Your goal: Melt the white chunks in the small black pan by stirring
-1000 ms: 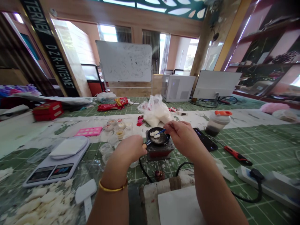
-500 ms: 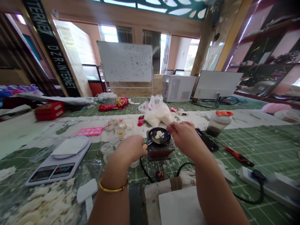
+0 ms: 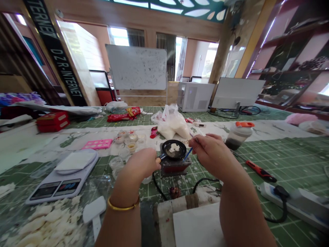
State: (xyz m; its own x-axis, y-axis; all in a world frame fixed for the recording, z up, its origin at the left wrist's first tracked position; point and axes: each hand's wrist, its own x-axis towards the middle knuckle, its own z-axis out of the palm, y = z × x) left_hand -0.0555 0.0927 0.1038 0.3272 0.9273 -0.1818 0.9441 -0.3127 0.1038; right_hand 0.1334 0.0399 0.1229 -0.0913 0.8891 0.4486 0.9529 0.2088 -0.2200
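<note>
A small black frying pan (image 3: 182, 146) rests on a little hot plate (image 3: 175, 167). White lumps (image 3: 174, 148) lie in the pan. My left hand (image 3: 144, 161) is closed around the pan's handle (image 3: 159, 158), a gold bangle on the wrist. To the right of the pan, my right hand (image 3: 209, 151) pinches a thin blue stick (image 3: 188, 153). The stick's tip points down just outside the pan's right rim, over the hot plate; its exact kind is too small to tell.
White wax-like chunks (image 3: 48, 223) and a white scraper (image 3: 94, 209) lie front left, by a kitchen scale (image 3: 64, 178). Small clear cups (image 3: 117, 163) stand left of the pan. Behind it is a bag of white granules (image 3: 171, 127). A shaker bottle (image 3: 239, 135), screwdriver (image 3: 260, 171) and power strip (image 3: 295, 202) sit right.
My right hand has moved right, drawing the blue stick's tip out of the pan. My left hand keeps its hold on the handle. The white lumps have shifted shape slightly.
</note>
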